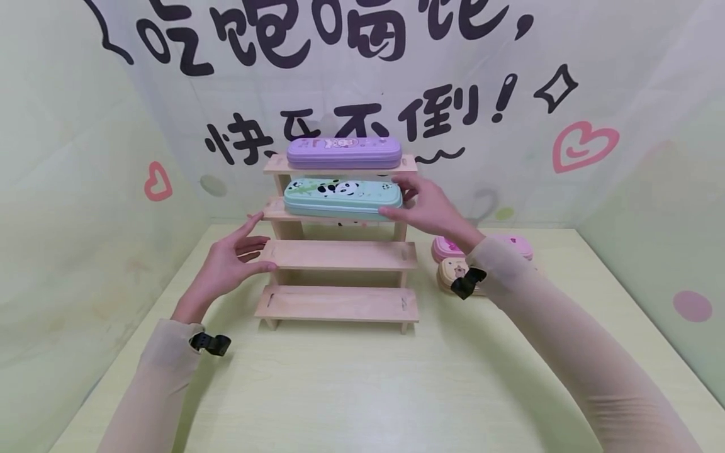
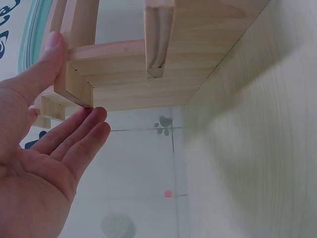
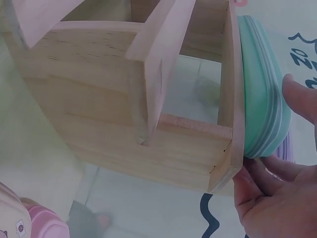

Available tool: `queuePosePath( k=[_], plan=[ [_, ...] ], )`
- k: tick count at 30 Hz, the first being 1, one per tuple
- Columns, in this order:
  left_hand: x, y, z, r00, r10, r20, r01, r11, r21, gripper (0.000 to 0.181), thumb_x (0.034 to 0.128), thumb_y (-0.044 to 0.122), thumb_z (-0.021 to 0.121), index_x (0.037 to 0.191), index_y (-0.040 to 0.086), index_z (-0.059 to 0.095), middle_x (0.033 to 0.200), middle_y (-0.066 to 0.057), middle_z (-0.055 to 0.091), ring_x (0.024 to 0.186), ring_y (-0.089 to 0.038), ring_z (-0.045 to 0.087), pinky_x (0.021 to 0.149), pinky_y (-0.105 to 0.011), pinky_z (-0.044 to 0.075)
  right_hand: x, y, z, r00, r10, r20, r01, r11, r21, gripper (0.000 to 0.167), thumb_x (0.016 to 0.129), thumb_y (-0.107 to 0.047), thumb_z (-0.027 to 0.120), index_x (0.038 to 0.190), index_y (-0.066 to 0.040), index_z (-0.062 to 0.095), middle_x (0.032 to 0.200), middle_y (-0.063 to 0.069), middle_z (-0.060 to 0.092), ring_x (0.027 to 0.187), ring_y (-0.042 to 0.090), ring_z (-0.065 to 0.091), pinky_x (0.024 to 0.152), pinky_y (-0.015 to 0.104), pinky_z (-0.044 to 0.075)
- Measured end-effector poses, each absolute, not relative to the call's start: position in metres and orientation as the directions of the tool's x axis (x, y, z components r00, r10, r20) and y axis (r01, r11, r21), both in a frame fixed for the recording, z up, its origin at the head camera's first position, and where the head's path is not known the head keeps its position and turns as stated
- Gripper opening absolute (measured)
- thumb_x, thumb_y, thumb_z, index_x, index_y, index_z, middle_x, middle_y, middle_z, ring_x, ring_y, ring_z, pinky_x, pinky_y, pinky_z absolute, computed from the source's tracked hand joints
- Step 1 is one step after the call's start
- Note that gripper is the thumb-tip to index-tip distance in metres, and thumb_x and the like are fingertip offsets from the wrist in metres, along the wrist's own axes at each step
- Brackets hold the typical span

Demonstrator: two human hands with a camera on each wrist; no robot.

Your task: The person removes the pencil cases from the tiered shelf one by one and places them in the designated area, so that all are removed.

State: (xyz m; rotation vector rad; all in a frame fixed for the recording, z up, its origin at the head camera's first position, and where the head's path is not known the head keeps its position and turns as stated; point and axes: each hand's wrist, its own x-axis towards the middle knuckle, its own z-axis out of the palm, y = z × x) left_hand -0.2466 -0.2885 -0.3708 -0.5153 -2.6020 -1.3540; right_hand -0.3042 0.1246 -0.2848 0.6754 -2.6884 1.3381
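A mint-green zippered pencil case (image 1: pixel 342 196) with a panda print lies lengthwise on the second tier from the top of a wooden stepped shelf (image 1: pixel 340 255). My right hand (image 1: pixel 425 204) pinches its right end, thumb at the front and fingers round the end; in the right wrist view the fingertips (image 3: pixel 247 181) are also beside the board's edge. My left hand (image 1: pixel 229 258) touches the shelf's left side, its fingers mostly straight, the thumb against a lower board. On the top tier sits a purple pencil case (image 1: pixel 345 153).
Right of the shelf, partly behind my right forearm, a pink case (image 1: pixel 444 247) and a cream case (image 1: pixel 451 270) lie on the pale wooden table (image 1: pixel 340 384). The two lower tiers hold nothing. A printed cloth backdrop (image 1: pixel 362 88) rises behind the shelf.
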Motion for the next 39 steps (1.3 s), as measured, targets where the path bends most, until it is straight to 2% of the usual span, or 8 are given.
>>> queuePosePath(
  k=[5,9,17,23,27,30,32,39],
  plan=[
    [-0.246,-0.289,-0.371,-0.928,0.228,0.295,0.372,0.525,0.766,0.107,0.0829,0.017,0.092,0.168,0.035,0.029,0.138,-0.022,0.066,0.130,-0.040,0.062,0.101,-0.024,0.054,-0.309,0.122,-0.287,-0.908,-0.340,0.245,-0.398,0.515,-0.759,0.070,0.087,-0.028,0.090,0.145,-0.005,0.060,0.120,0.012,0.065,0.106,0.029,0.060,0.090,0.037,0.055],
    [-0.247,-0.289,-0.372,-0.925,0.231,0.300,0.379,0.522,0.764,0.107,0.0826,0.016,0.092,0.167,0.035,0.030,0.137,-0.021,0.066,0.129,-0.039,0.062,0.101,-0.023,0.054,-0.311,0.124,-0.290,-0.910,-0.332,0.248,-0.393,0.498,-0.773,0.069,0.086,-0.026,0.090,0.144,-0.004,0.061,0.122,0.013,0.066,0.108,0.029,0.060,0.091,0.037,0.055],
    [-0.250,-0.295,-0.370,-0.927,0.259,0.273,0.373,0.535,0.758,0.106,0.0850,0.017,0.091,0.168,0.036,0.027,0.141,-0.023,0.064,0.131,-0.042,0.060,0.104,-0.035,0.054,-0.311,0.130,-0.291,-0.916,-0.335,0.220,-0.356,0.426,-0.832,0.071,0.087,-0.017,0.088,0.146,0.002,0.054,0.128,0.019,0.064,0.114,0.033,0.060,0.098,0.038,0.055],
    [-0.254,-0.304,-0.370,-0.908,0.327,0.261,0.399,0.488,0.777,0.103,0.0891,0.007,0.086,0.169,0.032,0.025,0.146,-0.027,0.057,0.133,-0.045,0.057,0.104,-0.031,0.054,-0.313,0.131,-0.291,-0.907,-0.370,0.201,-0.365,0.450,-0.815,0.074,0.088,-0.023,0.088,0.151,-0.002,0.054,0.124,0.016,0.064,0.107,0.030,0.058,0.082,0.031,0.057],
    [-0.255,-0.309,-0.370,-0.890,0.369,0.267,0.422,0.447,0.789,0.104,0.0901,0.001,0.083,0.170,0.029,0.023,0.149,-0.030,0.054,0.135,-0.045,0.055,0.106,-0.043,0.052,-0.311,0.133,-0.289,-0.904,-0.382,0.194,-0.367,0.457,-0.810,0.074,0.088,-0.024,0.088,0.151,-0.004,0.055,0.119,0.015,0.064,0.103,0.029,0.058,0.074,0.029,0.057],
    [-0.255,-0.309,-0.369,-0.885,0.383,0.263,0.424,0.432,0.796,0.105,0.0914,0.001,0.082,0.170,0.031,0.019,0.150,-0.030,0.052,0.136,-0.045,0.054,0.107,-0.053,0.049,-0.309,0.137,-0.288,-0.899,-0.391,0.198,-0.373,0.446,-0.814,0.071,0.088,-0.023,0.088,0.149,-0.004,0.057,0.118,0.015,0.064,0.102,0.031,0.058,0.073,0.029,0.056],
    [-0.254,-0.309,-0.369,-0.884,0.389,0.260,0.422,0.424,0.801,0.105,0.0922,0.001,0.081,0.171,0.029,0.017,0.151,-0.031,0.052,0.137,-0.046,0.054,0.107,-0.056,0.048,-0.309,0.139,-0.288,-0.896,-0.398,0.197,-0.374,0.435,-0.819,0.069,0.088,-0.022,0.088,0.148,-0.005,0.058,0.117,0.014,0.064,0.102,0.032,0.057,0.074,0.030,0.056],
    [-0.256,-0.310,-0.370,-0.882,0.401,0.247,0.417,0.423,0.805,0.101,0.0935,0.001,0.080,0.170,0.028,0.020,0.154,-0.028,0.049,0.138,-0.045,0.052,0.108,-0.052,0.048,-0.310,0.143,-0.288,-0.896,-0.409,0.175,-0.357,0.426,-0.831,0.070,0.088,-0.024,0.089,0.148,-0.007,0.058,0.117,0.013,0.063,0.105,0.034,0.057,0.077,0.033,0.057]
  ],
)
